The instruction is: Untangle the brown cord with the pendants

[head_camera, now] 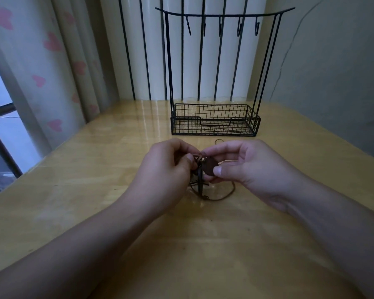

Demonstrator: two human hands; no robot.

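Observation:
A thin brown cord (227, 195) lies tangled on the wooden table (95, 190), bunched up between my two hands. My right hand (246, 167) pinches a dark round pendant (209, 166) between thumb and fingers. My left hand (166, 169) pinches the knotted part of the cord just left of that pendant. More dark pendants (200, 180) hang under the knot, partly hidden by my fingers. One cord loop (218, 140) shows behind my right hand.
A black wire rack (214, 119) with a basket base and a hook bar on top stands just behind my hands. A heart-print curtain (52, 83) and a window are at the left. A wall runs along the right table edge.

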